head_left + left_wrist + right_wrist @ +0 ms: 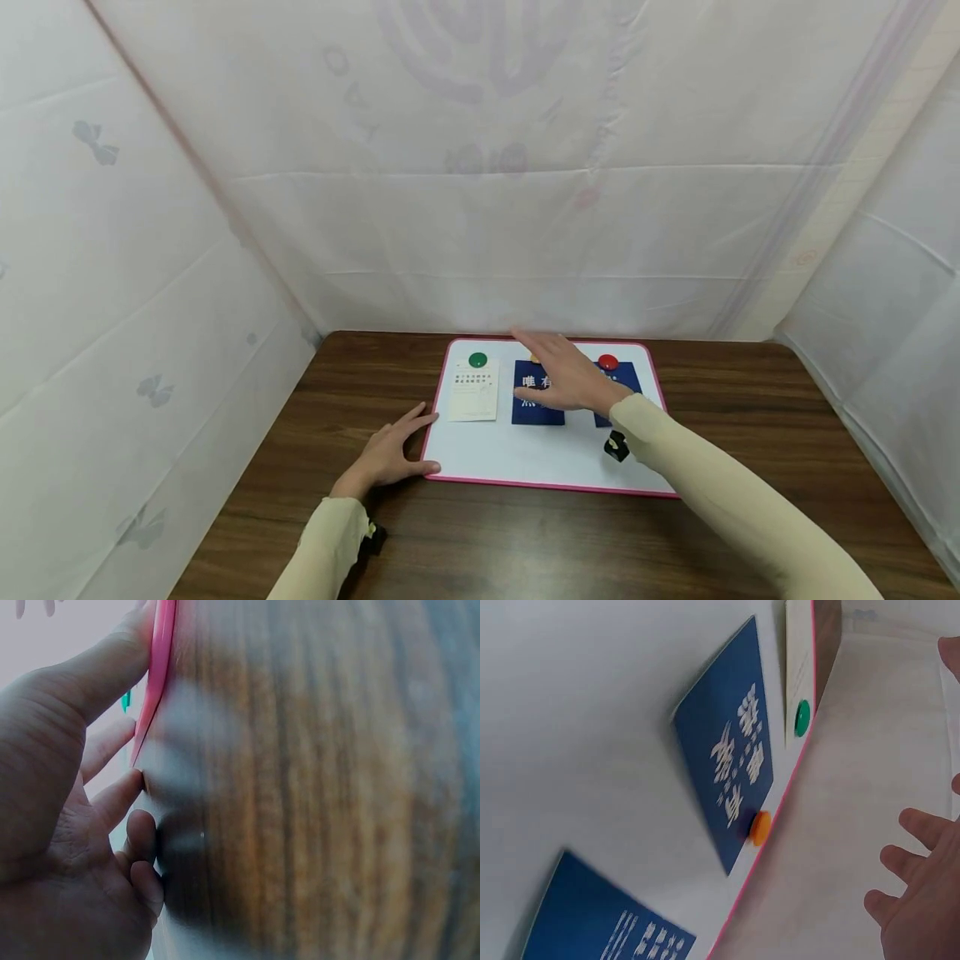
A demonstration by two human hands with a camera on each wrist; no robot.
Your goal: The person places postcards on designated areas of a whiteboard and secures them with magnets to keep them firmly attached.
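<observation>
A: The middle blue card lies on the whiteboard, under an orange magnet. It looks thin and light.

B: Yes. The right hand hovers over it, fingers straight, holding nothing. The left hand rests flat on the desk, touching the board's edge. I would lift the magnet by its rim.

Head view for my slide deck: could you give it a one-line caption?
Left hand steadies the pink-framed whiteboard while the open right hand hovers over its dark blue card.

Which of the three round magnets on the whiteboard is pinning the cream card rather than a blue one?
The green magnet, leftmost on the whiteboard, pins the cream card. The orange one and the red magnet hold blue cards.
</observation>
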